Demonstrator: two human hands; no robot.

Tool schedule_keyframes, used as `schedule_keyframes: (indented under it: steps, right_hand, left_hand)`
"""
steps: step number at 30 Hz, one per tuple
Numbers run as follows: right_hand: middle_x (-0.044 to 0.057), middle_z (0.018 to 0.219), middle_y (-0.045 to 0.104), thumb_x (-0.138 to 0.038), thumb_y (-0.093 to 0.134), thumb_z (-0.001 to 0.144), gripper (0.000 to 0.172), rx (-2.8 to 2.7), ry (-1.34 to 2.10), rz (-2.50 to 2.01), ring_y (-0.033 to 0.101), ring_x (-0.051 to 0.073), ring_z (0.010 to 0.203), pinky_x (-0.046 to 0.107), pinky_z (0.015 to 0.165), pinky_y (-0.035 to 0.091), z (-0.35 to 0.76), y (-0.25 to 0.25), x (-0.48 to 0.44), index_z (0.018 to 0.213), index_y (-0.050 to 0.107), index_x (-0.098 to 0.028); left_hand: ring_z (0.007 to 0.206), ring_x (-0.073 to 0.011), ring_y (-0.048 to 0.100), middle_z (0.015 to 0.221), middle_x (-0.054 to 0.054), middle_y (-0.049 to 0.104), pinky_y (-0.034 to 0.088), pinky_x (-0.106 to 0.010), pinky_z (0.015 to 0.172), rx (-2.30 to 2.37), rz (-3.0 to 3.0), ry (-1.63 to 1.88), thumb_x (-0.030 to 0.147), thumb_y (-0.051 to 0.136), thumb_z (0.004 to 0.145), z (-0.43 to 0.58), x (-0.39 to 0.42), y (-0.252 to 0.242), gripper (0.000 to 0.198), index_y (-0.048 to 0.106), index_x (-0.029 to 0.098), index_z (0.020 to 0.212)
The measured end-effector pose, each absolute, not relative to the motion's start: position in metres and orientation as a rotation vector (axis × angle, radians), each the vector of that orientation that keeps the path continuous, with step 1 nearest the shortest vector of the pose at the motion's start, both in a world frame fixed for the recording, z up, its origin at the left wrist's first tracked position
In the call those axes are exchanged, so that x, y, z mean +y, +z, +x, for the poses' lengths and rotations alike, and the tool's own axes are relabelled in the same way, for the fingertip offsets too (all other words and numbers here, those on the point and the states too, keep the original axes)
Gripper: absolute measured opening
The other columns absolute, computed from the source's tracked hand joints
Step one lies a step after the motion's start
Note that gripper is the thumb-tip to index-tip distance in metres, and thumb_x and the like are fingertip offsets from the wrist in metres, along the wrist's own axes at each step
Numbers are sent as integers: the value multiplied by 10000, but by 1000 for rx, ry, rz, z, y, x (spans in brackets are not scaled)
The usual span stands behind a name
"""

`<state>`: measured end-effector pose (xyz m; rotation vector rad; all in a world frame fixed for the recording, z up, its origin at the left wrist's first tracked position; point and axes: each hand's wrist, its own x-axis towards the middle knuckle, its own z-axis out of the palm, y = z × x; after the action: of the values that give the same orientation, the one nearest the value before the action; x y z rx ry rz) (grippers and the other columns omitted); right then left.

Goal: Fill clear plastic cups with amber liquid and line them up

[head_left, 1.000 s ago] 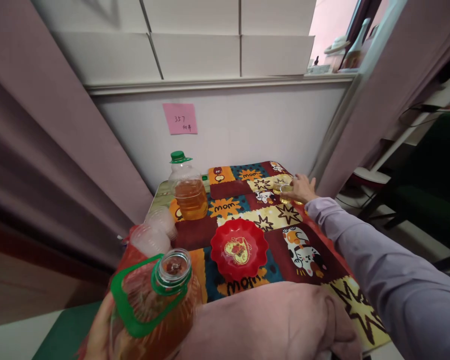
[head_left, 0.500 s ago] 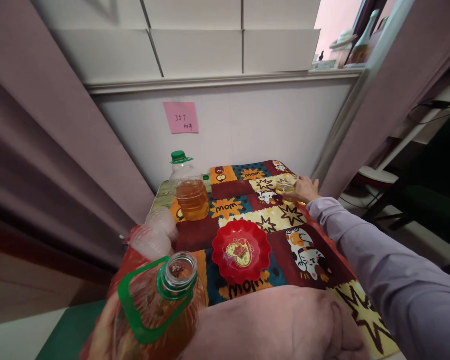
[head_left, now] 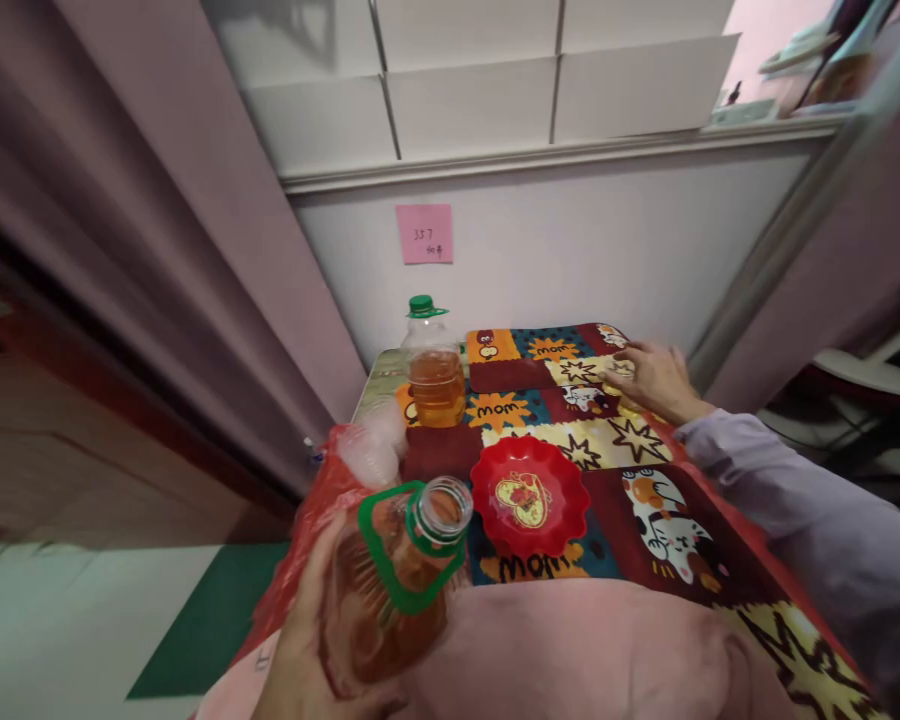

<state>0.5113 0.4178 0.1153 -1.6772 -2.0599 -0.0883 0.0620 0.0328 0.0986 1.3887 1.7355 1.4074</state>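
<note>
My left hand is wrapped round a clear plastic bottle of amber liquid. The bottle has a green handle and an uncapped mouth, and leans a little to the right at the near left. At the far right of the mat my right hand is open, fingers stretched left beside a small clear cup. The fingers partly cover the cup, and its contact with them is unclear. Between the hands lies a red scalloped bowl with a printed pattern inside.
A second bottle with a green cap stands at the back left, half full of amber liquid. Translucent rounded plastic pieces lie nearer me. Patterned mats cover the table, with a wall behind and a curtain at left.
The view has swung left, so things sit further right. My right hand has lifted slightly and its fingers look straighter. The bottle in my left hand shows more of its side.
</note>
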Motion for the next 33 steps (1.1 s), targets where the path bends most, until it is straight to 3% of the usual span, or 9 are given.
schedule_keyframes:
  steps: [3, 8, 11, 15, 18, 22, 24, 29, 33]
  right_hand:
    - [163, 1226, 841, -494, 771, 995, 312, -2118, 82, -1179, 792, 338, 1092, 500, 1020, 606, 455, 137, 384, 1133, 863, -229]
    - [68, 1028, 844, -369, 760, 1074, 147, -2192, 398, -631, 791, 233, 910, 370, 865, 630, 335, 147, 310, 1107, 869, -276]
    - [71, 1047, 829, -304, 786, 1072, 102, -2285, 429, -471, 792, 225, 967, 348, 899, 627, 270, 143, 289, 1109, 875, -272]
    - [101, 1245, 798, -246, 815, 1049, 232, -2440, 437, -386, 789, 229, 1093, 352, 981, 628, 208, 143, 286, 1279, 840, -237]
    - [121, 1298, 797, -201, 810, 1035, 308, -2613, 350, -401, 783, 247, 1074, 352, 902, 622, 180, 147, 285, 1343, 821, -210]
    - [115, 1112, 840, -151, 758, 1042, 131, -2689, 305, -421, 764, 246, 938, 340, 793, 570, 163, 149, 283, 1091, 873, -186]
    - [105, 1035, 844, -150, 732, 1055, 155, -2693, 309, -425, 753, 244, 897, 338, 767, 544, 159, 148, 283, 999, 870, -193]
    - [55, 906, 823, -165, 770, 1038, 185, -2638, 369, -445, 728, 205, 838, 304, 774, 519, 160, 143, 288, 869, 836, -196]
    - [45, 903, 820, -159, 856, 979, 109, -2571, 426, -465, 743, 201, 861, 295, 803, 534, 161, 137, 290, 878, 841, -196]
  left_hand:
    - [1594, -563, 547, 1772, -134, 593, 476, -781, 1266, 1656, 1463, 1420, 600, 1133, 431, 48, 31, 96, 1542, 404, 432, 1779]
    - [1644, -581, 462, 1861, -189, 449, 430, -827, 1274, 1623, 1609, 1366, 638, 1100, 545, 54, 31, 91, 1488, 338, 431, 1806]
    - [1668, -569, 440, 1870, -189, 427, 362, -865, 1295, 1609, 1675, 1334, 705, 1060, 600, 53, 29, 91, 1493, 240, 472, 1826]
    - [1690, -560, 411, 1865, -192, 428, 305, -883, 1313, 1601, 1742, 1329, 734, 1031, 640, 52, 29, 93, 1450, 236, 473, 1824]
    - [1695, -552, 407, 1866, -196, 423, 335, -846, 1327, 1567, 1719, 1342, 681, 1040, 670, 54, 29, 94, 1430, 241, 437, 1830]
    - [1694, -566, 400, 1872, -198, 409, 336, -845, 1331, 1538, 1726, 1333, 668, 1057, 649, 52, 29, 93, 1474, 218, 429, 1837]
    - [1695, -566, 400, 1875, -179, 411, 328, -867, 1323, 1541, 1758, 1329, 713, 1030, 667, 50, 28, 91, 1436, 222, 467, 1829]
    - [1662, -576, 448, 1844, -153, 475, 395, -882, 1286, 1567, 1816, 1340, 789, 981, 680, 50, 28, 93, 1381, 249, 503, 1815]
    - [1653, -567, 469, 1845, -123, 481, 416, -881, 1281, 1568, 1836, 1343, 814, 940, 715, 50, 28, 98, 1331, 245, 527, 1813]
